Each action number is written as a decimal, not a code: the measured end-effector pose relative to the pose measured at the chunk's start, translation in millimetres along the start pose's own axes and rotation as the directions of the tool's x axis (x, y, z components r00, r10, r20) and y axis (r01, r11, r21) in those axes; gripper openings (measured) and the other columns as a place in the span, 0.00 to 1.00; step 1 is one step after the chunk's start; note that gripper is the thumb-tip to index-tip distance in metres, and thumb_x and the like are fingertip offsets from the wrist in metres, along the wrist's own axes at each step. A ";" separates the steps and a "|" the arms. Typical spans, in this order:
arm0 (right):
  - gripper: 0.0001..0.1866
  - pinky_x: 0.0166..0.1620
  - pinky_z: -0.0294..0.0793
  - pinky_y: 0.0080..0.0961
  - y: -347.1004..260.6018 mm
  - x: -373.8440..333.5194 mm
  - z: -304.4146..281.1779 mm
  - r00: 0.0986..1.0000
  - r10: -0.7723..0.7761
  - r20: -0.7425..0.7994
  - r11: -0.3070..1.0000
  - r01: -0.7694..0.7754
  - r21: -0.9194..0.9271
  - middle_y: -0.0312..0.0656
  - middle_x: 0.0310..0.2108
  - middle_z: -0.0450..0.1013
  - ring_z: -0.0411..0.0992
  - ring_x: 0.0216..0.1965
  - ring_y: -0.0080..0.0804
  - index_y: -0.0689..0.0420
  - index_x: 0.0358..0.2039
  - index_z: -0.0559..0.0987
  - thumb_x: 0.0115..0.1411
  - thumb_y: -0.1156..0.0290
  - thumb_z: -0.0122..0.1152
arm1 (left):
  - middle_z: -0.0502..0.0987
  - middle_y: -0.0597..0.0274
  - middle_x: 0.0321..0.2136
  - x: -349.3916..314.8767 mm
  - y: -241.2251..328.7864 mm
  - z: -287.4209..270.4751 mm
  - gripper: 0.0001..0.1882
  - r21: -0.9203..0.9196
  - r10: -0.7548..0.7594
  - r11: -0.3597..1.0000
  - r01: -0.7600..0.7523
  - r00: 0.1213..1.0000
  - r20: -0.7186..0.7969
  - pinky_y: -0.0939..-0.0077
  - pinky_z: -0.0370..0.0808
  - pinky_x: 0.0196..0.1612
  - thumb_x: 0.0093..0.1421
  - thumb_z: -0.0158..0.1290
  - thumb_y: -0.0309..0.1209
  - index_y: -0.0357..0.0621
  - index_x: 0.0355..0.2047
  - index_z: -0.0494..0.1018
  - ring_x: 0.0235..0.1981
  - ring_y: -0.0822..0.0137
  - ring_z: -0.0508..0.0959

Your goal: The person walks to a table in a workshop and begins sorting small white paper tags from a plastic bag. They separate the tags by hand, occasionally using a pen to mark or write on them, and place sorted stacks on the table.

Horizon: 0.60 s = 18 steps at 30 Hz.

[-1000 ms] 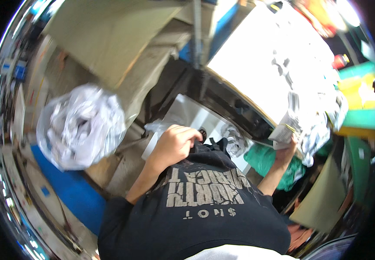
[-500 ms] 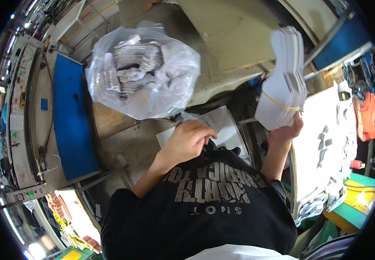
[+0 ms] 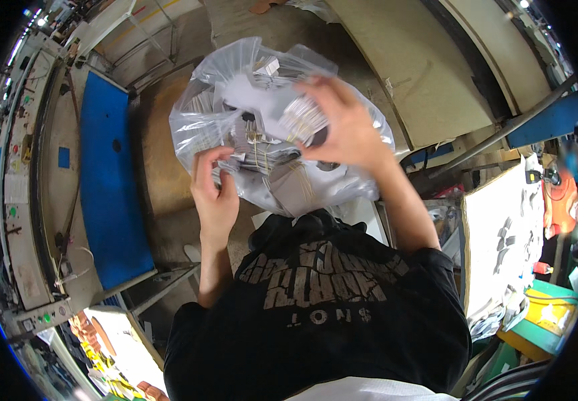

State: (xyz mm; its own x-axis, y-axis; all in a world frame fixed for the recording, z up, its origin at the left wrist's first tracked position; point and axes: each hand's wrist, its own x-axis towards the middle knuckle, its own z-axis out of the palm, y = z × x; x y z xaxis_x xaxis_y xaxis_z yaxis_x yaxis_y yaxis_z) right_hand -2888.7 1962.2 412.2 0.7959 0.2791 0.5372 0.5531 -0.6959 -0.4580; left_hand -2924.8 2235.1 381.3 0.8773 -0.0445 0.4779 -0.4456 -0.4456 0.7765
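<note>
Presently, the right hand (image 3: 354,130) clasps a white bundle (image 3: 297,121) at the mouth of the clear bag (image 3: 239,57) of banded stacks (image 3: 287,187), bound presumably against scattering; the left hand (image 3: 215,200) half-curls at the bag's near-left side, grip undeterminable.

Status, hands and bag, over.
Right hand gripping white stack at mouth of plastic bag. Left hand at bag's near-left edge, grip unclear. Other bundles crowd bag.
</note>
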 end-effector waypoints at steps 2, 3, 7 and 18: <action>0.53 0.64 0.70 0.45 7.8 -20.4 50.8 0.987 0.150 0.063 0.988 -0.149 -0.030 0.55 0.61 0.69 0.69 0.61 0.57 0.56 0.66 0.68 0.37 0.65 0.81 | 0.77 0.52 0.41 13.0 -7.9 -6.6 0.23 0.055 0.060 0.997 -0.063 0.997 0.058 0.62 0.73 0.49 0.52 0.46 0.10 0.39 0.46 0.76 0.42 0.53 0.77; 0.55 0.64 0.70 0.48 4.8 -23.4 62.2 0.970 0.223 0.098 0.975 -0.220 -0.043 0.55 0.62 0.68 0.68 0.62 0.58 0.55 0.68 0.67 0.37 0.66 0.82 | 0.77 0.52 0.42 16.4 -12.5 -8.2 0.23 0.085 0.082 0.992 -0.089 0.993 0.084 0.62 0.73 0.49 0.52 0.46 0.10 0.39 0.46 0.76 0.42 0.53 0.77; 0.57 0.68 0.64 0.48 8.8 -37.2 58.3 0.972 0.220 0.080 0.970 -0.227 0.090 0.56 0.64 0.65 0.64 0.67 0.58 0.59 0.71 0.59 0.43 0.66 0.83 | 0.77 0.54 0.43 31.1 -16.2 20.3 0.23 0.016 0.173 0.983 -0.181 0.962 0.209 0.60 0.73 0.51 0.58 0.48 0.12 0.44 0.50 0.78 0.46 0.52 0.76; 0.34 0.63 0.70 0.42 9.5 -76.8 37.7 0.949 0.316 0.002 0.933 -0.312 0.178 0.55 0.59 0.71 0.69 0.62 0.57 0.63 0.61 0.68 0.55 0.77 0.71 | 0.74 0.61 0.43 45.6 -4.1 78.1 0.12 0.128 0.376 0.906 -0.403 0.906 0.192 0.57 0.71 0.49 0.56 0.66 0.27 0.51 0.42 0.81 0.44 0.52 0.72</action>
State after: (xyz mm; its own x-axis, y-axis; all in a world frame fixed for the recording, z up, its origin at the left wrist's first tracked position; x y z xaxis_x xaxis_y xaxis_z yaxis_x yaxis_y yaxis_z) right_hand -2935.3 1959.1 339.9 0.9306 0.0460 0.3632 0.3120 -0.6186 -0.7211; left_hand -2869.0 2165.0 367.8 0.6620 -0.3798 0.6462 -0.7345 -0.5006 0.4583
